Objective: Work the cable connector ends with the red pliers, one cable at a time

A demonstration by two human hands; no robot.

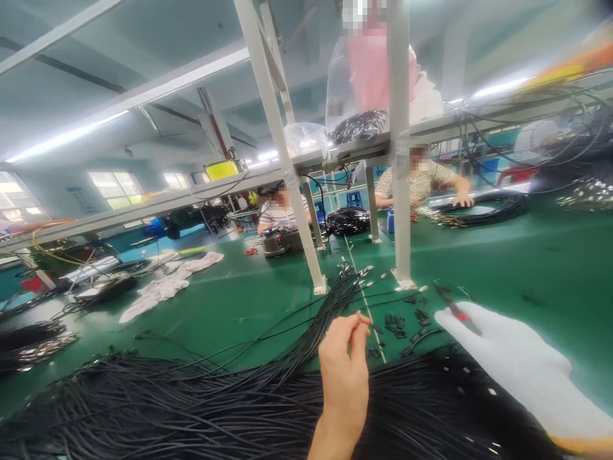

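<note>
My left hand (343, 367) is bare and raised over the black cables, with thumb and fingertips pinched together. Whatever lies between those fingertips is too small to make out. A white glove covers my right hand (512, 348), which is closed around pliers (460, 314) with dark jaws and a red part at the handle; they are blurred and point away to the left. Between the hands, several small black plastic pieces (395, 324) lie on the green table (536, 262). A bundle of black cables (318, 329) runs past my left hand to light-coloured connector ends (357, 271).
A large heap of black cables (167, 409) fills the near edge. White metal posts (401, 160) rise from the table to a shelf. Across it, one person (438, 179) handles a cable coil (498, 209); another sits behind a dark machine (280, 243). A cloth (167, 287) lies left.
</note>
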